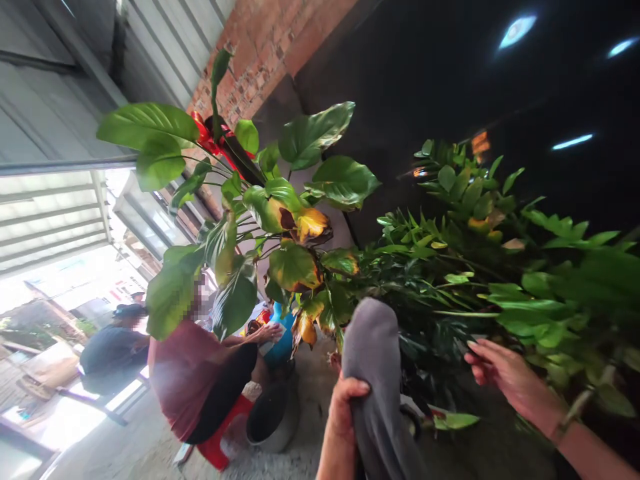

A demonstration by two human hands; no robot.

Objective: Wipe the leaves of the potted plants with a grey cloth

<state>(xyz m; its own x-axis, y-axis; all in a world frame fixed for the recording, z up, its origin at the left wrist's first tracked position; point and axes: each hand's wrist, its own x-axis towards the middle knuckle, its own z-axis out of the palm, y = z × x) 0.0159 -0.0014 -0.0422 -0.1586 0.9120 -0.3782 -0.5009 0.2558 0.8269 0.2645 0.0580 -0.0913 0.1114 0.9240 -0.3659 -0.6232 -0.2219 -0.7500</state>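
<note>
My left hand [345,407] is closed on a long grey cloth thing [373,360] with a rounded, sock-like top, its thumb lying across the side. Whether anything is inside the cloth, I cannot tell. To the right, my right hand [495,367] reaches in front of dark green foliage [440,333], its fingers bent and pressed together. What they pinch, if anything, is too small to make out. Beyond the grey cloth stands a large-leaved potted plant [295,267] with several yellow and brown leaves. A loose green leaf [455,421] lies low between my hands.
At left a person in a dull red shirt [185,380] sits on a red stool [220,443], beside a dark bucket [273,417]. Another person in dark clothes [113,353] is farther back. A glossy black surface [425,87] rises behind the plants, next to a brick wall [255,67].
</note>
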